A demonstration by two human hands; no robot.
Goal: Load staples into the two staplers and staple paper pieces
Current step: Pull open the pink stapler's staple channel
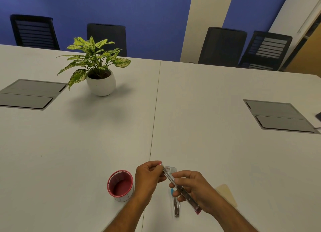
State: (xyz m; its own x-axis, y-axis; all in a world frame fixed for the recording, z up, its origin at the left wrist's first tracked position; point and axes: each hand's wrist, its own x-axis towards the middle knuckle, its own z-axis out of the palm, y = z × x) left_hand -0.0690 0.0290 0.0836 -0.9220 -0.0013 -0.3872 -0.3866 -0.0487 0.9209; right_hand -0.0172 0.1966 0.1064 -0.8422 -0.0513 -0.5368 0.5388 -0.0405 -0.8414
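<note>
Pink stapler [180, 188] held opened above tabletop [208, 127] near front edge. Right hand [196, 190] fingers clamp its body; left hand [150, 175] pinches far end. Blue stapler [175, 203] lies below, red cup [120, 184] left.

From my remote seat I see only two bare forearms, rising from the bottom edge of the frame right of centre. No sleeve shows on either one. The left hand [149, 177] and the right hand [192, 188], at lower centre, are both ungloved. The wrists are equally bare up to the frame edge.
</note>
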